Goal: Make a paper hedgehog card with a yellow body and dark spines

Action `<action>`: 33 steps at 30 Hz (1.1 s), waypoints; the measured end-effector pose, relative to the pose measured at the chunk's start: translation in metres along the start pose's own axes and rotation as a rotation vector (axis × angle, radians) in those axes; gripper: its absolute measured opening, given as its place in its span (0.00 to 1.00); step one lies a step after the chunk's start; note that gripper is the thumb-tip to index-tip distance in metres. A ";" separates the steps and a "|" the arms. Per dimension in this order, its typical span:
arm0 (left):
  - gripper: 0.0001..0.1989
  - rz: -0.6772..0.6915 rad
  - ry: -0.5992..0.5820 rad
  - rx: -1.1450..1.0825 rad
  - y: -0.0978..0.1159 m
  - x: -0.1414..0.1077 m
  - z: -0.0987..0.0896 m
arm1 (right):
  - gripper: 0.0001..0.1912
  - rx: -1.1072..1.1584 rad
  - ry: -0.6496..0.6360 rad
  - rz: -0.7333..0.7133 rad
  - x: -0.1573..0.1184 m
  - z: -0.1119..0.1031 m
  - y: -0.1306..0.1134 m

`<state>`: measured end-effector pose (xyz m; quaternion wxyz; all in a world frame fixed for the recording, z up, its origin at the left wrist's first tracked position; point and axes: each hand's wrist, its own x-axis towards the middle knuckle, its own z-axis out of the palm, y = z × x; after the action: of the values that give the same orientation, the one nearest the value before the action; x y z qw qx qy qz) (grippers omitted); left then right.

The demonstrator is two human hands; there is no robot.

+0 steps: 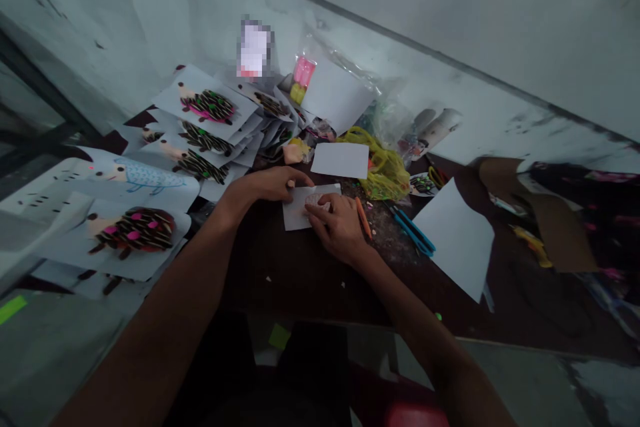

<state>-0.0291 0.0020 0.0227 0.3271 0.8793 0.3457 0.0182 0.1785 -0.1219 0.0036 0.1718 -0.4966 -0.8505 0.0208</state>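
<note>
A small white sheet of paper (296, 219) lies on the dark table in front of me, with a pinkish patterned patch (315, 199) on it. My left hand (273, 184) rests at the sheet's upper left edge, its thumb and index finger apart and curved over the paper. My right hand (337, 225) lies on the sheet's right side, fingers stretched over the pinkish patch and partly hiding it. Whether that patch is drawn or a separate piece cannot be made out. Just right of this hand is an orange pen-like stick (364, 217).
Stacked sheets with hedgehog pictures (207, 105) fill the left. Blue-handled scissors (414, 232) and a large white sheet (453, 240) lie to the right. Behind are a blank white card (341, 160), a yellow plastic bag (387, 177) and the wall. A yellow cutter (533, 245) lies far right.
</note>
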 end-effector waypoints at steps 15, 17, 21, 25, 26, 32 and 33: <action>0.33 -0.017 -0.001 0.016 -0.002 0.004 0.003 | 0.17 -0.094 0.016 0.034 0.002 -0.003 0.000; 0.33 -0.012 -0.006 0.015 -0.002 0.003 0.003 | 0.16 -0.117 0.012 0.055 0.001 -0.004 0.001; 0.33 -0.008 0.003 -0.004 -0.004 0.004 0.004 | 0.16 -0.139 -0.026 0.030 0.002 -0.004 -0.001; 0.32 0.010 0.002 -0.001 -0.007 0.005 0.005 | 0.17 -0.137 -0.029 0.020 0.002 -0.003 -0.001; 0.32 0.014 -0.001 0.005 -0.007 0.005 0.005 | 0.17 -0.128 -0.022 0.021 0.002 -0.003 -0.001; 0.33 0.013 -0.024 0.050 -0.005 0.005 0.004 | 0.16 -0.086 0.029 -0.036 -0.004 -0.003 -0.002; 0.33 0.011 -0.024 0.057 -0.005 0.005 0.004 | 0.15 -0.086 0.029 -0.048 -0.005 -0.003 -0.003</action>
<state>-0.0273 0.0056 0.0159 0.3062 0.8903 0.3370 -0.0004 0.1795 -0.1280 0.0052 0.1631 -0.4832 -0.8597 -0.0273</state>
